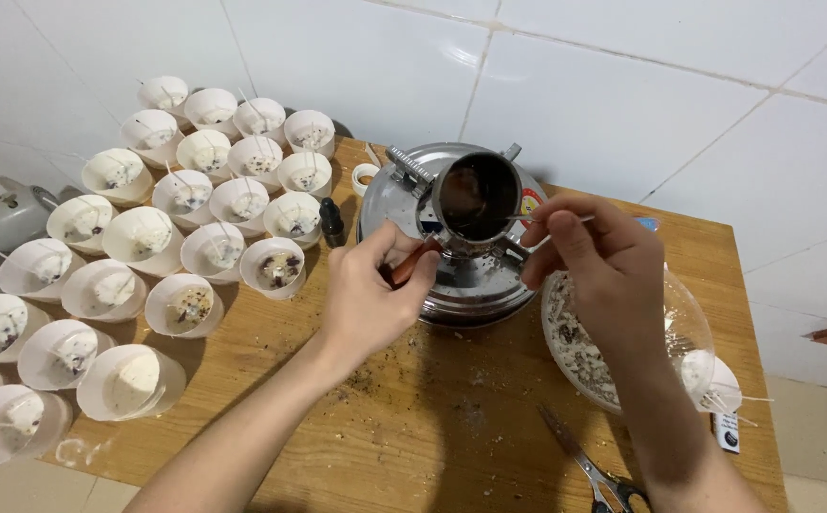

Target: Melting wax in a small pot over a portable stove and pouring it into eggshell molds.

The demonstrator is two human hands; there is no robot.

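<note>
Scissors [596, 470]: flat at the near table [451, 427] edge, untouched, right of both forearms.
Left hand [370, 290]: pinched shut round the reddish wooden handle [411, 262]; handle running up-right toward the pot.
Right hand [596, 258]: fingertips closed on a thin stick [527, 219], lying level, tip pointing left over the pot's rim; clear bowl of crumbled bits [575, 347] directly beneath the wrist.
Melting pot [477, 197]: small metal cup, dark liquid inside, held above the round steel lid [465, 275], between both hands, left nearer.
White cups [185, 204]: clustered far left, wicks up, well apart from the pot.
</note>
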